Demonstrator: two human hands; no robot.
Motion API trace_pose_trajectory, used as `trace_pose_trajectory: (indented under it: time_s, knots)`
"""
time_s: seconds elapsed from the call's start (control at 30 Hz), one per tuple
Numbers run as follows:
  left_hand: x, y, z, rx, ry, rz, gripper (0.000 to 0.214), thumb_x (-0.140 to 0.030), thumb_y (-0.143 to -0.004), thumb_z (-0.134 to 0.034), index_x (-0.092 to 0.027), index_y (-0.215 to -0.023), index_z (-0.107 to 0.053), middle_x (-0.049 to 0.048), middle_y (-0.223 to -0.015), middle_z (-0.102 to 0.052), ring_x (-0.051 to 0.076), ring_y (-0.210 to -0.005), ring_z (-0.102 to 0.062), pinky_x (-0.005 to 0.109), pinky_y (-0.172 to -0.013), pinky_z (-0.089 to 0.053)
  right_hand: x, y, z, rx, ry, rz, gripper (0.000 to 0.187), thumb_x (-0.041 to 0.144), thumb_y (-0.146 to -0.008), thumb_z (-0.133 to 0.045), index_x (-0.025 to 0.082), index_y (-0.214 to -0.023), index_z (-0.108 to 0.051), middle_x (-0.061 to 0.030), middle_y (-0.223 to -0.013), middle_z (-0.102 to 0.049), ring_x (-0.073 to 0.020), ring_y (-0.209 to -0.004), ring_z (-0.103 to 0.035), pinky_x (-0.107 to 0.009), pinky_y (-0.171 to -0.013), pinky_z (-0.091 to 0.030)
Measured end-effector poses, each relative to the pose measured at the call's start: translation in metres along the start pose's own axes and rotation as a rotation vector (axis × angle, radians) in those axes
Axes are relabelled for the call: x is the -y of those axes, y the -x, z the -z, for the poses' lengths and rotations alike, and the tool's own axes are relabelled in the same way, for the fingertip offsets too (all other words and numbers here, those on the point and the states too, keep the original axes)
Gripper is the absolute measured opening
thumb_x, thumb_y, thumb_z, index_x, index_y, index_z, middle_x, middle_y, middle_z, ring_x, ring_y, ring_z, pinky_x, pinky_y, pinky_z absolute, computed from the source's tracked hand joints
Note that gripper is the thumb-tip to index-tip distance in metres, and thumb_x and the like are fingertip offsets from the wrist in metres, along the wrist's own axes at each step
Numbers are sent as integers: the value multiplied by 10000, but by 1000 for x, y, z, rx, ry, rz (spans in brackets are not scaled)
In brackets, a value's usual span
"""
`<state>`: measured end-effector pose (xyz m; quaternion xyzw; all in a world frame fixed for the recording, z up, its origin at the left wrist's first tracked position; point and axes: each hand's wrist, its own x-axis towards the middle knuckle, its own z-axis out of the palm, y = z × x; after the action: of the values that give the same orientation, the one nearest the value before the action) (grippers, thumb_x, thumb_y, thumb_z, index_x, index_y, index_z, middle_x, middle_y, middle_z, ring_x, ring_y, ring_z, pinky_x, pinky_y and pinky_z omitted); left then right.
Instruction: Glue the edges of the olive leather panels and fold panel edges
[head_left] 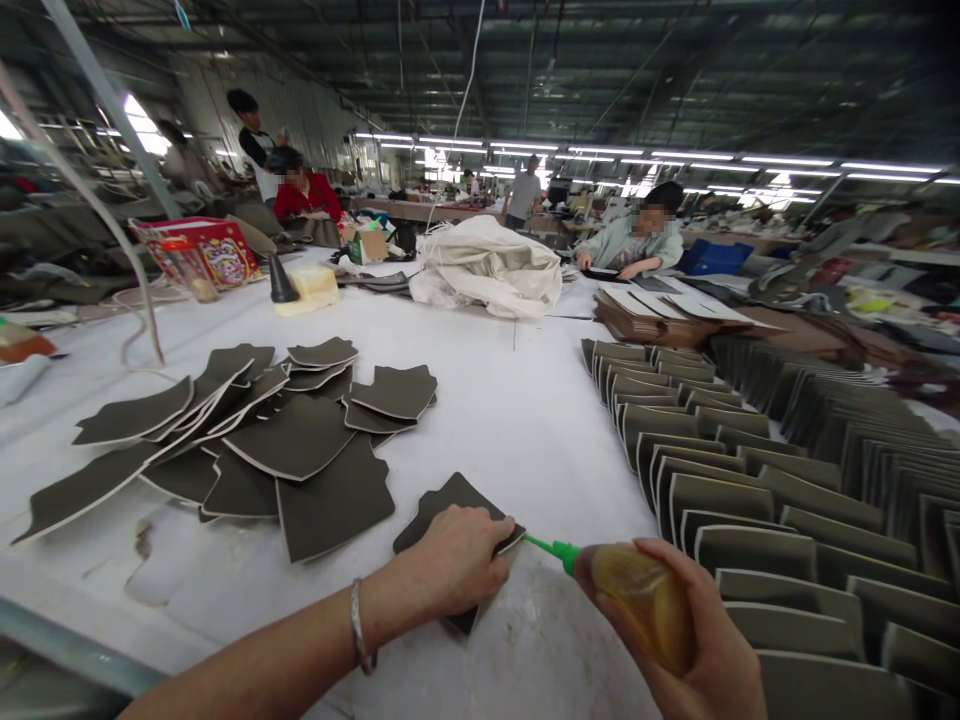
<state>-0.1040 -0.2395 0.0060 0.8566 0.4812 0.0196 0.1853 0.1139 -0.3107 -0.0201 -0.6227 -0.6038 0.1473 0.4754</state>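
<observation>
My left hand (457,560) presses down on a dark cut piece of material (450,505) lying on the white table (517,420), fingers curled over its near edge. My right hand (690,640) is wrapped round a squeeze bottle of amber glue (641,600). The bottle's green nozzle (551,548) points left and touches the piece's right edge. A silver bangle sits on my left wrist.
A loose pile of dark cut pieces (247,440) lies to the left. Overlapping rows of the same pieces (750,460) fill the right side. A white cloth bundle (491,265), a red box (202,250) and seated people are at the far end.
</observation>
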Motion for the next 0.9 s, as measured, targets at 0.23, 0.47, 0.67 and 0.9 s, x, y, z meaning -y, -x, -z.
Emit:
trace_pose_trajectory:
  time_s: [0.23, 0.47, 0.67, 0.9]
  knots:
    - [-1, 0, 0, 6, -9, -2, 489, -223, -798, -424, -236, -1251, -608, 133, -928, -701, 351, -850, -682, 492, -760, -541, -1, 3, 1, 58, -26, -25, 452, 544, -767, -673, 297, -1128, -559, 8, -1070, -632, -222, -905, -627, -317, -862, -465]
    - [-2, 0, 1, 24, -23, 10, 495, -231, -803, -438, -242, -1273, -590, 124, -943, -697, 342, -856, -682, 472, -758, -542, -16, -1, 3, 39, 10, -1, 441, 524, -780, -662, 285, -1135, -558, -11, -1109, -625, -238, -958, -634, -313, -882, -498]
    - [1, 2, -2, 9, -23, -8, 448, -266, -846, -424, -250, -1263, -590, 112, -923, -688, 332, -826, -680, 454, -734, -537, -21, 1, 6, 134, -29, -69, 459, 551, -768, -665, 300, -1138, -561, 12, -1077, -646, -211, -907, -657, -250, -802, -523]
    - [6, 2, -3, 8, -26, -48, 476, -240, -840, -420, -262, -1297, -555, 92, -921, -672, 305, -796, -674, 416, -702, -529, -14, 10, 1, 120, -118, -151, 491, 566, -721, -691, 294, -1114, -580, 18, -1057, -643, -205, -882, -640, -236, -784, -492]
